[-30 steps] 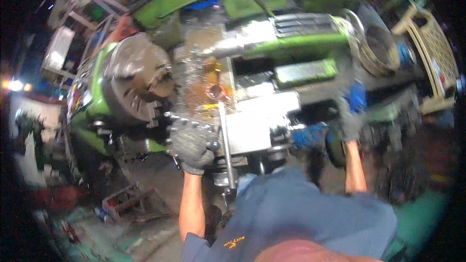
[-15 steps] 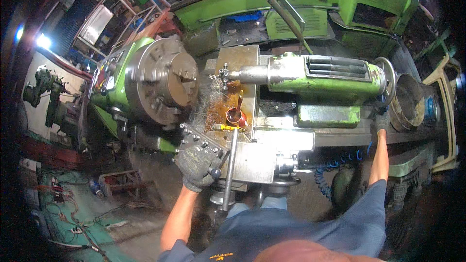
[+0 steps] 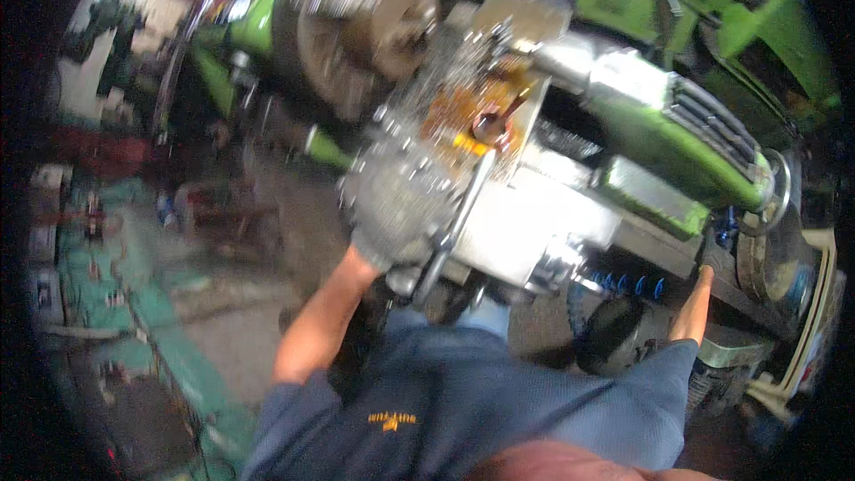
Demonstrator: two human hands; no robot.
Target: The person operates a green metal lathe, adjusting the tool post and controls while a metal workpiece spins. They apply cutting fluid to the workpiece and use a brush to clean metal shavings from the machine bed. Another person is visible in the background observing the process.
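Observation:
My left hand (image 3: pixel 398 200), in a grey glove, lies over the dark tool block of a green lathe, beside a long metal lever (image 3: pixel 459 218). Its fingers are smeared by motion, so their grip does not show. Far to the right, my gloved right hand (image 3: pixel 715 256) reaches just below the green tailstock (image 3: pixel 686 129), left of its handwheel (image 3: pixel 781 194). Its fingers are dark and hard to make out. At the upper left stands the large round chuck (image 3: pixel 356 27), blurred. A small reddish pot (image 3: pixel 490 129) with a stick in it sits on the oily carriage, next to a yellow-handled item (image 3: pixel 468 143).
Metal shavings (image 3: pixel 450 67) litter the area beside the chuck. Below the carriage hangs a coiled blue hose (image 3: pixel 628 285). A round metal drum (image 3: pixel 766 267) stands at the right. Cables cross the green floor (image 3: pixel 147 356) at the lower left.
The whole view has turned and shifted, so the lathe now slants down to the right. My left hand is more over the tool block. My right hand appears lower and farther from the handwheel.

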